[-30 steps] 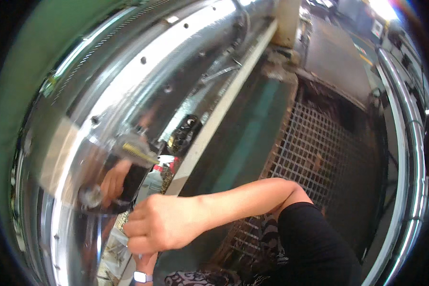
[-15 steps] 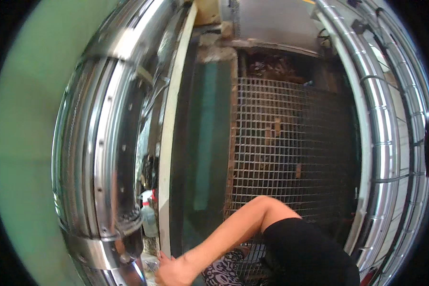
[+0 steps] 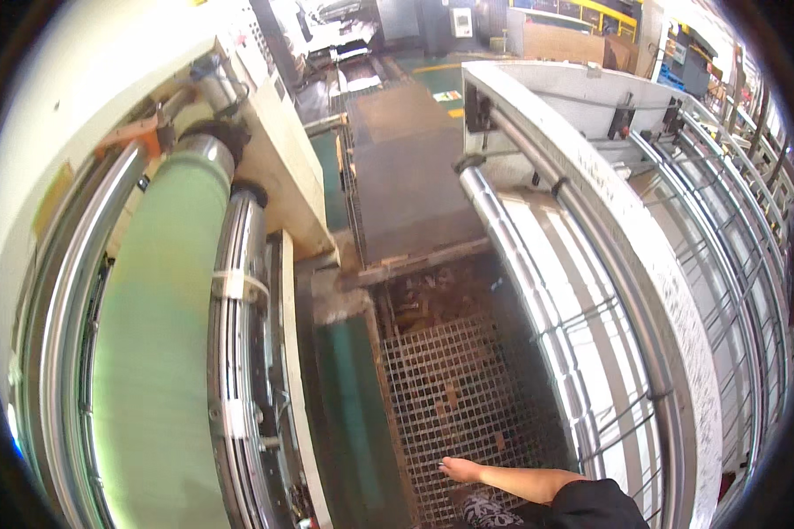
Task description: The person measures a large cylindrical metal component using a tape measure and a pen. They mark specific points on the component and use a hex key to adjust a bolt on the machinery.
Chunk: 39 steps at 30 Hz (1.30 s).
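My right hand (image 3: 457, 470) is held out over a metal grate (image 3: 419, 423), with its bare forearm reaching in from the lower right under a black sleeve (image 3: 595, 504). Its fingers look curled together; whatever they hold, if anything, is too small to make out. Left of the hand runs a long dark green strip (image 3: 355, 423) beside the grate. Further left stands a machine with a wide pale-green roller (image 3: 154, 335) and a shiny metal roller (image 3: 234, 379). My left hand does not show.
A white-framed machine (image 3: 622, 220) with metal rollers (image 3: 538, 309) and dark cords lines the right side. Ahead lies a flat brown-grey plate (image 3: 406, 176) beyond a debris-filled gap (image 3: 437, 295). Patterned cloth (image 3: 485, 511) shows below my arm.
My right hand has come away from the pale rail by the left machine and moved right, over the grate. The view has lifted, showing more of the far floor and both machines.
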### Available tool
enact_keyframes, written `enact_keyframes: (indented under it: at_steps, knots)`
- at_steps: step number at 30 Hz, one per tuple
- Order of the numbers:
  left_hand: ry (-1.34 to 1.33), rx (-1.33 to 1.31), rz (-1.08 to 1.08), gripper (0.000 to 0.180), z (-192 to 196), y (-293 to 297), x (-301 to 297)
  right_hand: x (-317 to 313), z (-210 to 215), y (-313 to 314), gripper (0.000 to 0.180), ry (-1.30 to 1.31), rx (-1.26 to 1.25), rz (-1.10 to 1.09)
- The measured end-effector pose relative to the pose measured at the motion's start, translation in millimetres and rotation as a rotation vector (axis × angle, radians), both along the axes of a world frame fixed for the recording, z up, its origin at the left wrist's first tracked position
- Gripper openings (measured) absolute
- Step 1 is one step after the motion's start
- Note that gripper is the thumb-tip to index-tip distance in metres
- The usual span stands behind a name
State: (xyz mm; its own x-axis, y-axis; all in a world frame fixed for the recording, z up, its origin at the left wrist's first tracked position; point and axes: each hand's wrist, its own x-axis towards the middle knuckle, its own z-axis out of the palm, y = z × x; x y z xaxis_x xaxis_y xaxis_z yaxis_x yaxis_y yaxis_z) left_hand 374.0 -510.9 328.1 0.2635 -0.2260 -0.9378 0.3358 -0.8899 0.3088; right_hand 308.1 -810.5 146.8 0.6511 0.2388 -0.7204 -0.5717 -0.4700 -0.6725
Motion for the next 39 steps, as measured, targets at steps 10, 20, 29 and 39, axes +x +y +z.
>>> enact_keyframes:
  at_steps: [10,20,29,39]
  knots:
    - [-0.094,-0.118,0.08,0.032,-36.2,-204.6,241.8,250.1,68.2,-229.4,0.039,0.008,0.494,-0.608]
    - [-0.164,0.157,-0.596,0.044,-123.0,-516.0,592.3,411.1,183.2,-529.9,0.027,-0.821,-0.506,-0.349]
    - [-0.531,-0.029,-0.517,0.052,-56.8,-812.5,826.8,666.3,139.2,-787.3,0.038,-0.663,-0.467,-0.413]
    - [-0.102,0.112,-0.642,0.067,-68.7,-870.4,970.9,916.5,130.8,-1045.5,0.024,-0.383,-0.466,-0.517]
